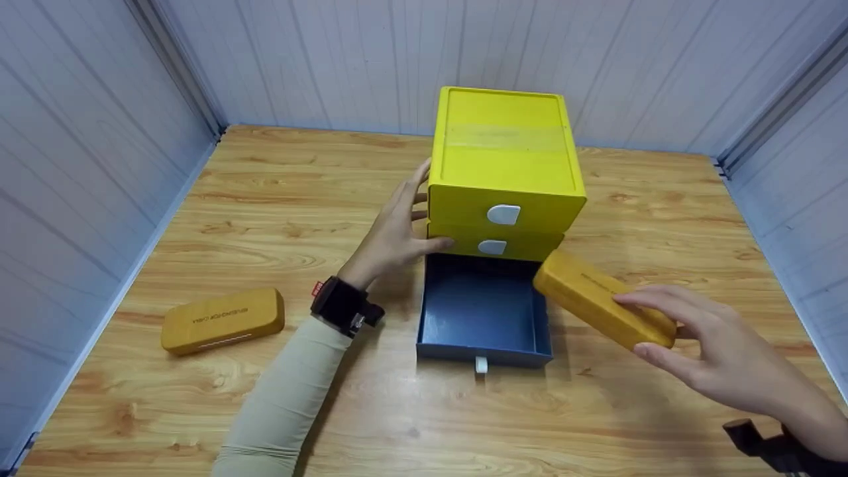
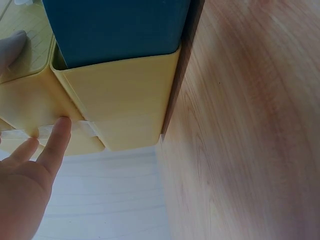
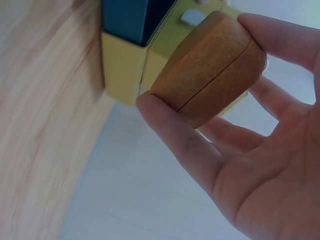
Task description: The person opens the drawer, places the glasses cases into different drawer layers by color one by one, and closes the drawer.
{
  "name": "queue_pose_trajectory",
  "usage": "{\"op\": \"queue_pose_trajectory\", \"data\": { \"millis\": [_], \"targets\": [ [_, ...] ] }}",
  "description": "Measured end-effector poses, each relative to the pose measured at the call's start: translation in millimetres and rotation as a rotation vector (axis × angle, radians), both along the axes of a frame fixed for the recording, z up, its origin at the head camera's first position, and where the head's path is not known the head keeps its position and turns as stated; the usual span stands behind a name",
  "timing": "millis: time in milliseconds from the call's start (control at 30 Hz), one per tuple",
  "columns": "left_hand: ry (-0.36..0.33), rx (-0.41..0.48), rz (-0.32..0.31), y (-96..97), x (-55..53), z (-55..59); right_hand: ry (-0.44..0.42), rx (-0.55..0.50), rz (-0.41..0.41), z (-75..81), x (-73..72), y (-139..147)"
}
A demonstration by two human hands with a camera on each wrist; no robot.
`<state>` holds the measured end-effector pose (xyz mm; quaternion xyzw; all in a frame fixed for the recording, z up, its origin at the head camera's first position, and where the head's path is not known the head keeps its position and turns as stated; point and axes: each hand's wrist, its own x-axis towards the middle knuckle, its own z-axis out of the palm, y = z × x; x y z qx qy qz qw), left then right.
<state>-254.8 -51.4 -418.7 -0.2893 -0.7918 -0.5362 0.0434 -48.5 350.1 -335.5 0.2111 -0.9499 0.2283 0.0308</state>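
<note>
My right hand (image 1: 722, 351) pinches one end of a mustard-yellow glasses case (image 1: 596, 298) between thumb and fingers. The case is tilted in the air beside the right edge of a pulled-out dark blue drawer (image 1: 480, 311); in the right wrist view its end and lid seam (image 3: 215, 75) face the camera. Above the drawer rises a stacked yellow drawer unit (image 1: 507, 146) with two closed drawers. My left hand (image 1: 397, 232) rests on the unit's left side, fingers extended along it and thumb on the front. No object shows inside the visible part of the blue drawer.
A second mustard glasses case (image 1: 222, 321) with printed lettering lies on the wooden table (image 1: 291, 199) at the left. White panel walls (image 1: 344, 59) enclose the table at the back and both sides. The drawer's white pull tab (image 1: 481, 365) points forward.
</note>
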Motion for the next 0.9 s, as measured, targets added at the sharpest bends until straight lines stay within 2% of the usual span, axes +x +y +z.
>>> {"op": "queue_pose_trajectory", "data": {
  "millis": [300, 467, 667, 900],
  "targets": [
    [0.015, -0.009, 0.002, 0.2, -0.7, -0.8, 0.008, 0.003, 0.076, 1.2, -3.8, -26.7],
    [0.007, -0.007, 0.004, -0.5, -0.8, -0.5, 0.009, 0.055, 0.114, 1.3, -9.1, -40.8],
    [0.003, 0.002, 0.004, -0.4, -1.8, -2.0, -0.017, 0.139, 0.114, -0.9, -16.0, -59.9],
    [0.0, 0.0, -0.002, -0.2, -1.4, -0.9, -0.047, 0.182, 0.106, -5.3, -25.8, -82.6]
  ]
}}
